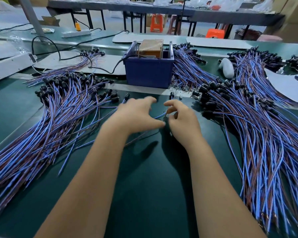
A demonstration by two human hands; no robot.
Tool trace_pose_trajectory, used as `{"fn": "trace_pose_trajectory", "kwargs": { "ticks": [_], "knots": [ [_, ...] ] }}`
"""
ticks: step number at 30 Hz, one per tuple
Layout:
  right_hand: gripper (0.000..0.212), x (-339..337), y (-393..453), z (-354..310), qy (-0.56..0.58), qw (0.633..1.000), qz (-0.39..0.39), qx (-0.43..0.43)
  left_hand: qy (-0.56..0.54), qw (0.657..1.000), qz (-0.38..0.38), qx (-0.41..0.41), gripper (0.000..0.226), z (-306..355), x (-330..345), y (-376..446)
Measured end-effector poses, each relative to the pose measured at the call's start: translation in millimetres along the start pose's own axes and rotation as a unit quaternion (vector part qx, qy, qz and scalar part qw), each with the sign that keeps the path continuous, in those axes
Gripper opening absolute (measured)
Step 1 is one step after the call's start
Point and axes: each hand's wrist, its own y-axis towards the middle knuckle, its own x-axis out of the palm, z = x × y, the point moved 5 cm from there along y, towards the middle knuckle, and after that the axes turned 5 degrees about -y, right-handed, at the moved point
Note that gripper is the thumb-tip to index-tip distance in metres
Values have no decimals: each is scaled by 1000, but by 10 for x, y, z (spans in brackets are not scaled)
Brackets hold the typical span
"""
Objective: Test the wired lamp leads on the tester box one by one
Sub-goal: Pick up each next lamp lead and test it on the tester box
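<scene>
The blue tester box (149, 73) stands at the middle back of the dark green bench, with a brown block (150, 47) in its top. In front of it my right hand (181, 121) pinches one wired lamp lead (169, 102); its black lamp head points up towards the box, and its blue and brown wires run down between my hands. My left hand (138, 115) hovers beside it with spread fingers, thumb tip near the wires, and grips nothing that I can see. Big piles of leads lie to the left (58, 114) and right (256, 134).
A black cable (110, 69) runs from the box leftwards over a grey mat. A white device (10, 65) sits at the far left, a white handle-shaped object (227, 67) and white sheets (286, 86) at the right. Benches and orange stools (156, 23) stand behind.
</scene>
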Motion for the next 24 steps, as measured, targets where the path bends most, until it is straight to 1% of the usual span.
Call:
{"fn": "trace_pose_trajectory", "kwargs": {
  "ticks": [1,2,4,6,7,9,11,13,14,15,17,19,21,22,24],
  "knots": [
    [45,-15,0,9,12,1000,7,7,28,999,-16,-4,74,73,132,7],
    [46,-28,-3,18,24,999,15,15,68,998,-7,-11,71,120,238,16],
    [48,-62,-12,25,29,999,30,27,123,991,43,-31,60,155,349,32],
    [50,-113,-15,32,-1,998,55,30,107,990,80,-44,45,136,373,54],
    [51,-137,-14,33,-27,997,68,28,90,991,86,-43,37,117,370,69],
    [56,-151,-9,31,-92,993,70,19,61,995,76,-31,22,86,333,95],
    [55,-101,-10,-1,-160,986,39,-2,29,998,54,-20,14,42,278,106],
    [41,-41,-10,-42,-213,976,11,-30,17,999,40,-10,20,11,260,98],
    [32,-22,-10,-59,-232,972,5,-42,23,999,49,-8,22,-3,264,88],
    [25,-12,-14,-71,-247,968,0,-50,38,997,68,-9,24,-9,279,76],
    [18,0,-28,-91,-269,961,-5,-65,84,988,130,-11,26,-2,300,39],
    [19,30,-39,-137,-290,953,-8,-90,99,974,202,-14,24,14,274,7],
    [21,59,-61,-195,-316,942,-3,-110,79,966,246,-19,21,16,248,-22],
    [23,71,-65,-220,-324,939,0,-113,70,962,264,-17,23,18,234,-33],
    [25,80,-78,-256,-321,942,7,-98,57,954,293,-1,40,47,220,-74]
  ]
}}
